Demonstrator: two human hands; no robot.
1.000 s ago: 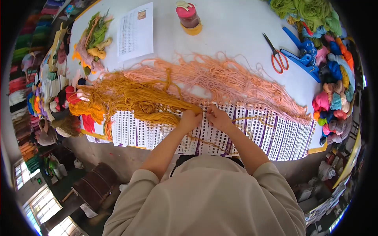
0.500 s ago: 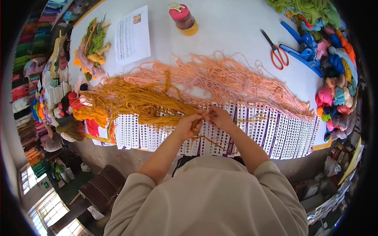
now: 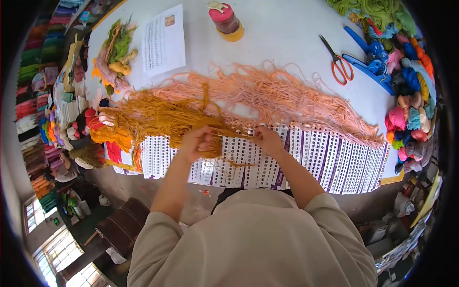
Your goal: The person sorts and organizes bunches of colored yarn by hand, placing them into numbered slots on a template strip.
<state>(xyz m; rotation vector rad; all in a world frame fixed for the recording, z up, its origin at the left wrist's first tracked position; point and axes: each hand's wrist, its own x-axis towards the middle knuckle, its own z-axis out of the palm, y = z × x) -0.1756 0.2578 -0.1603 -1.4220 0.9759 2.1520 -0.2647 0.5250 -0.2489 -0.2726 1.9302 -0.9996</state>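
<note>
My left hand (image 3: 195, 144) is closed on mustard yarn (image 3: 162, 115) at the right part of its bundle, and strands hang below the hand. To the right, my right hand (image 3: 266, 141) pinches the thin end of mustard strands stretched between the two hands. Under both hands lie white cards with rows of holes (image 3: 311, 155), some with purple edges. Behind the hands, a long heap of peach and pink yarn (image 3: 287, 98) spreads along the tops of the cards.
Red-handled scissors (image 3: 340, 69) and a blue tool (image 3: 370, 60) lie at the back right, beside colourful yarn balls (image 3: 411, 115). A printed sheet (image 3: 163, 43), a red-lidded jar (image 3: 225, 23) and green yarn (image 3: 122, 45) are at the back. A person (image 3: 66, 170) is at the far left.
My left hand has moved left, away from my right hand, and mustard strands are now drawn out between them. The right hand has hardly moved. The loose strands below have shifted left.
</note>
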